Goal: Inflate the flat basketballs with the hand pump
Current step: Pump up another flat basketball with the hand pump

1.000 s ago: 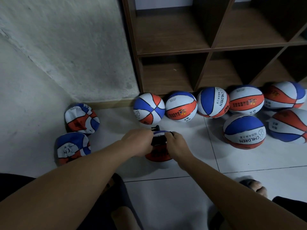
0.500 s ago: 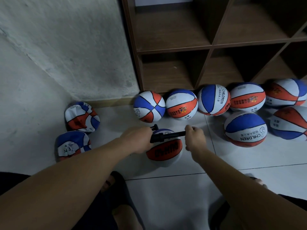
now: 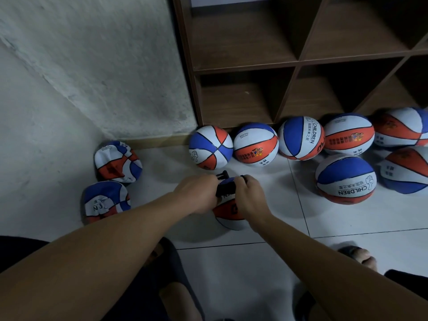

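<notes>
A red, white and blue basketball (image 3: 228,213) sits on the floor tiles right in front of me. Across its top lies a small black hand pump (image 3: 225,188). My left hand (image 3: 198,193) grips the pump's barrel at the left. My right hand (image 3: 249,196) grips the pump's handle at the right, pushed in close to the left hand. Two crumpled flat basketballs lie at the left by the wall, one farther (image 3: 117,162) and one nearer (image 3: 105,201).
Several round inflated basketballs (image 3: 254,144) line the foot of a brown wooden cubby shelf (image 3: 296,63), with more at the right (image 3: 346,179). A rough white wall (image 3: 81,77) stands at the left. My feet in dark sandals (image 3: 356,254) rest on the tiles below.
Half a second ago my right hand had drawn the pump handle out to the right; now it has pushed it back in toward my left hand.
</notes>
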{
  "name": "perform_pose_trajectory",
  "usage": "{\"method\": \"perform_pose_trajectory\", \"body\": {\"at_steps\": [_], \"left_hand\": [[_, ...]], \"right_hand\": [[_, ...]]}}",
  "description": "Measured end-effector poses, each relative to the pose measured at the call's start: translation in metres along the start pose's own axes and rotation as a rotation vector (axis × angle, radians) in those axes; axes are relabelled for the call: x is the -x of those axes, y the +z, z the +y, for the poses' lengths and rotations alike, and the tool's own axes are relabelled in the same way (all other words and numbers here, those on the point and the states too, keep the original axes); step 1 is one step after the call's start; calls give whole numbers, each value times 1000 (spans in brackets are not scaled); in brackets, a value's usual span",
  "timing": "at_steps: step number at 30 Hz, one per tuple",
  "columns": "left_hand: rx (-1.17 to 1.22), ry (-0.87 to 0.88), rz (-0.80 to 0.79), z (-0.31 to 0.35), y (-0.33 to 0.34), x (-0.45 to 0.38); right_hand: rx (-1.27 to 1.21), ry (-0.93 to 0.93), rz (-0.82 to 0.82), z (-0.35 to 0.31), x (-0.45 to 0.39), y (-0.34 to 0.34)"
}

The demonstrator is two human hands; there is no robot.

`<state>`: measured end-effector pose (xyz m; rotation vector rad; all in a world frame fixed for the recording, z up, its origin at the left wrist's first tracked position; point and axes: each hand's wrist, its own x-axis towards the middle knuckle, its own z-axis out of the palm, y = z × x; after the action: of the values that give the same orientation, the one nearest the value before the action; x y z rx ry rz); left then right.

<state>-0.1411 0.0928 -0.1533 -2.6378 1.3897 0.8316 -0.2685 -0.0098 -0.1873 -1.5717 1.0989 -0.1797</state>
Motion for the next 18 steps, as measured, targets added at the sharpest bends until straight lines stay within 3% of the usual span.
{"method": "perform_pose_trajectory", "body": {"at_steps": [6,10,13,18], "left_hand": [[53,-14,12,-4,-5,-3],[114,-40,-36,-25,-5,-6],[131,-37,-58,-31,-6,-8],[86,-10,-72,-19,-4,-8]], "right_hand": [[-19,32,-29,-1,-13,-18],[-142,131,84,3,-40,-58],[-253,196,69,8,-52,-76],[-180,183,213,9,-41,-58]]}}
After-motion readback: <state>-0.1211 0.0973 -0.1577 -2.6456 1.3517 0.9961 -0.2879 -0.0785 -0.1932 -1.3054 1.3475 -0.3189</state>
